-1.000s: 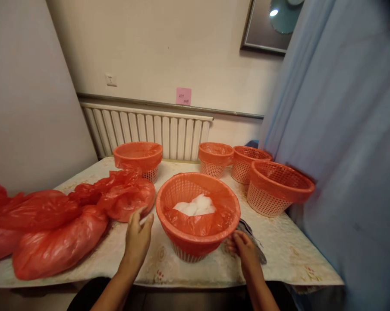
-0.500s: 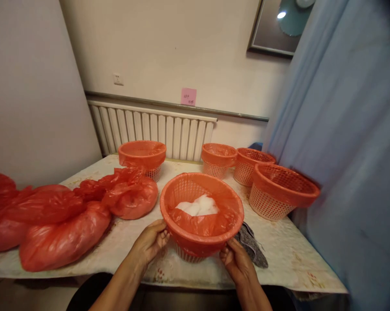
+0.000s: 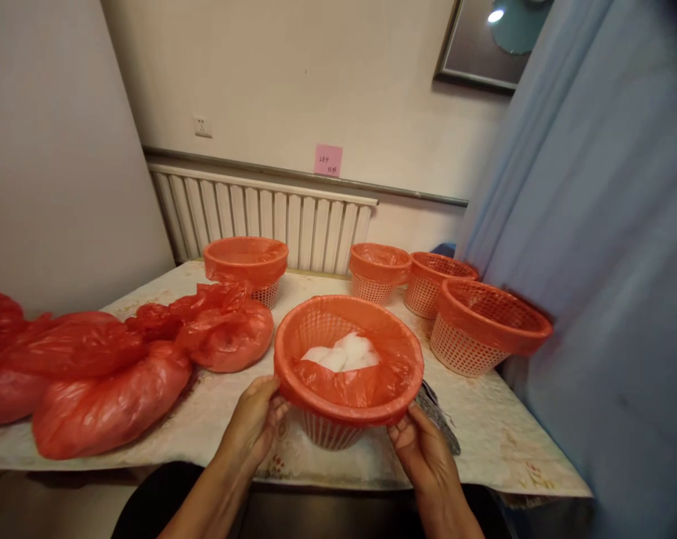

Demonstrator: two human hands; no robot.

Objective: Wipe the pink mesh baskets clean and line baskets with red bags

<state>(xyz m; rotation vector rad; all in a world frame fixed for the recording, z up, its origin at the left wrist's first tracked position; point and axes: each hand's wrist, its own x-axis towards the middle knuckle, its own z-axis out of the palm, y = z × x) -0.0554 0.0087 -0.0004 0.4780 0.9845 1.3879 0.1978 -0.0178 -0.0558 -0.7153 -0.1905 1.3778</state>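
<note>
In front of me a white mesh basket point(image 3: 330, 434) stands on the table, lined with a red plastic bag point(image 3: 347, 404) folded out over its rim. Some fluffy white stuff point(image 3: 350, 353) like cotton lies inside. At the near left of the rim, the fingers of my left hand point(image 3: 255, 419) are closed on the bag's folded edge. My right hand point(image 3: 422, 445) pinches the same edge at the near right. Beyond my right hand lies a grey cloth point(image 3: 438, 419), partly hidden by hand and basket.
Several filled red bags point(image 3: 111, 397) lie on the left. A lined basket point(image 3: 246, 262) stands at the back left. More lined baskets point(image 3: 380, 266) stand toward the back right, the nearest big basket point(image 3: 467, 344) beside a blue curtain point(image 3: 608, 262). A radiator point(image 3: 260, 213) runs along the wall.
The bag's folded edge hangs less low at the front, and more white mesh shows below it. My right hand has shifted slightly right, my left slightly left. Both still grip the edge.
</note>
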